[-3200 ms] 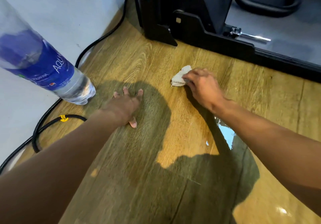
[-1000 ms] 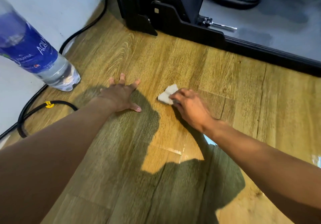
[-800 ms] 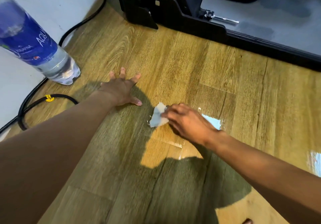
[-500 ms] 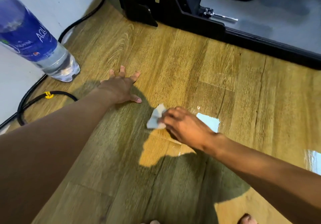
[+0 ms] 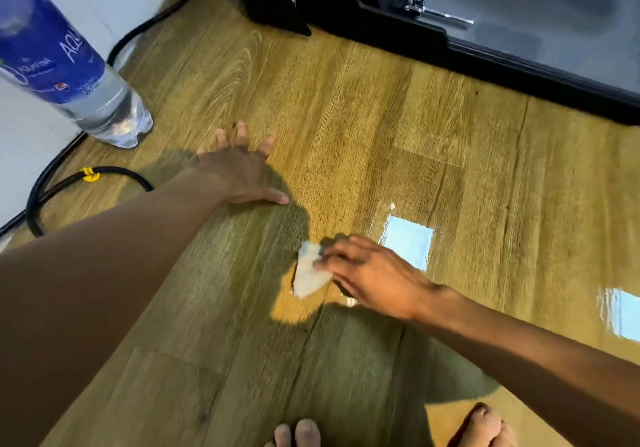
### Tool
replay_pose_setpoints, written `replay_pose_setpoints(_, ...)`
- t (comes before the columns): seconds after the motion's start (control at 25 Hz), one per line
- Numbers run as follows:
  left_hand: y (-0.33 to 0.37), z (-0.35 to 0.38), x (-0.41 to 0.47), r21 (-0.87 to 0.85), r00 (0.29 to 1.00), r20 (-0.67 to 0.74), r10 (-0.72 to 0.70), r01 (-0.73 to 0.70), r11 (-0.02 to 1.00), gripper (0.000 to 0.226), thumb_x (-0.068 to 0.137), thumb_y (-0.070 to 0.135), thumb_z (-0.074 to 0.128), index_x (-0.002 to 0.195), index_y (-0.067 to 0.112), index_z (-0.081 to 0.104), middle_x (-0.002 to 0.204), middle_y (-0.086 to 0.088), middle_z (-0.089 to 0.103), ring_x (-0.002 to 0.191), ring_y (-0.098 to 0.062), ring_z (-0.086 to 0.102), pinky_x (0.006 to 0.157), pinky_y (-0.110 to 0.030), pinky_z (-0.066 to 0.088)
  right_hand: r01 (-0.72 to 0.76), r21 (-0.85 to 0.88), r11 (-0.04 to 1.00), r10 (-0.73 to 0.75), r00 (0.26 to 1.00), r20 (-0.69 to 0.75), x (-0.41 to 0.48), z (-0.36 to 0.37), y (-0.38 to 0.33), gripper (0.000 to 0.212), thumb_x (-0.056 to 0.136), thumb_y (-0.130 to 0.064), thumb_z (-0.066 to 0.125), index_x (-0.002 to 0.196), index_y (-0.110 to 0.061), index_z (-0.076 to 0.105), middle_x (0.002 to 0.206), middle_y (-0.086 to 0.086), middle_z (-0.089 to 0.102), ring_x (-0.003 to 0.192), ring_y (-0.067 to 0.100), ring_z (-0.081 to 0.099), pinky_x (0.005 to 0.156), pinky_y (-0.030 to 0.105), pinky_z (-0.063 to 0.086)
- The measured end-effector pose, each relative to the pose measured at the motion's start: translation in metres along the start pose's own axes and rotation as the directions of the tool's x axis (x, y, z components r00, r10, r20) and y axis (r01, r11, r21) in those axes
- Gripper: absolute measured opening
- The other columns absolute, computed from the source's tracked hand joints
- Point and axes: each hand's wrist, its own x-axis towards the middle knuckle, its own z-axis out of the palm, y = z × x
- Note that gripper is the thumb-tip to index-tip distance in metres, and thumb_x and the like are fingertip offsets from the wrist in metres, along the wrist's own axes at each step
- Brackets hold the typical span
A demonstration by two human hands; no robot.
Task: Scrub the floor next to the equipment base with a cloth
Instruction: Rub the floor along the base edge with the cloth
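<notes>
Wooden floor (image 5: 363,110); right hand (image 5: 374,273) presses cloth (image 5: 308,275) (left hand (image 5: 239,169) flat).

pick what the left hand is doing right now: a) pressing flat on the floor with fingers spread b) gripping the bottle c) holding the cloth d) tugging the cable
a: the left hand lies palm down on the floor, fingers spread, apart from the bottle and the cable, while the right hand holds the cloth.
</notes>
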Motion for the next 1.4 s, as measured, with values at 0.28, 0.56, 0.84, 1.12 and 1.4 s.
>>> replay_pose_setpoints(0.28, 0.002, -0.002, -0.001, 0.002, 0.998, 0.019, 0.057, -0.057, 0.998, 0.11, 0.066, 0.079, 0.056, 0.145, 0.049, -0.015, 0.156, -0.007, -0.025, 0.141, -0.045, -0.015, 0.108, -0.069, 0.017, 0.05, 0.003, 0.999, -0.05, 0.996, 0.071, -0.033, 0.015, -0.036, 0.033, 0.08, -0.022, 0.071, 0.112, -0.028, 0.064, 0.112, -0.006, 0.063, 0.1, 0.013, 0.057, 0.084, 0.024, 0.05)
replay_pose_setpoints(0.56, 0.018, 0.006, 0.003, 0.058, 0.993, -0.082, 0.087, -0.082, 0.995, 0.102, 0.072, 0.084, 0.037, 0.15, 0.036, -0.008, 0.159, -0.007, -0.016, 0.143, -0.043, -0.007, 0.105, -0.066, 0.026, -0.138, 0.004, 0.99, 0.138, 0.99, -0.041, -0.019, -0.006, -0.001, 0.034, 0.079, -0.009, 0.073, 0.112, -0.013, 0.067, 0.109, 0.008, 0.066, 0.099, 0.024, 0.063, 0.085, 0.035, 0.055)
replay_pose_setpoints(0.84, 0.051, 0.002, 0.01, 0.156, 0.964, -0.14, 0.225, -0.203, 0.967, 0.094, 0.081, 0.076, 0.037, 0.151, 0.032, -0.009, 0.16, -0.008, -0.011, 0.145, -0.039, -0.002, 0.109, -0.058, 0.027, -0.173, 0.043, 0.984, 0.173, 0.985, 0.011, -0.005, -0.026, 0.043, 0.03, 0.09, -0.017, 0.061, 0.12, -0.019, 0.063, 0.119, 0.003, 0.061, 0.108, 0.02, 0.057, 0.091, 0.036, 0.051)
replay_pose_setpoints(1.12, 0.063, -0.011, 0.017, 0.131, 0.989, -0.013, 0.147, -0.144, 0.981, 0.105, 0.078, 0.072, 0.052, 0.149, 0.035, -0.016, 0.157, -0.009, -0.02, 0.143, -0.045, -0.003, 0.108, -0.063, 0.026, -0.137, 0.001, 0.991, 0.136, 0.99, 0.019, -0.009, -0.024, 0.052, 0.035, 0.087, -0.015, 0.064, 0.121, -0.023, 0.06, 0.122, 0.0, 0.059, 0.11, 0.016, 0.057, 0.092, 0.03, 0.05)
replay_pose_setpoints(1.4, 0.064, -0.011, 0.022, 0.156, 0.988, 0.004, 0.156, -0.155, 0.976, 0.106, 0.077, 0.073, 0.052, 0.149, 0.034, -0.016, 0.157, -0.012, -0.018, 0.142, -0.048, -0.001, 0.108, -0.061, 0.028, -0.339, -0.044, 0.94, 0.331, 0.934, -0.133, 0.041, -0.041, 0.108, 0.029, 0.093, -0.015, 0.056, 0.122, -0.018, 0.061, 0.119, 0.002, 0.061, 0.104, 0.019, 0.06, 0.093, 0.038, 0.05)
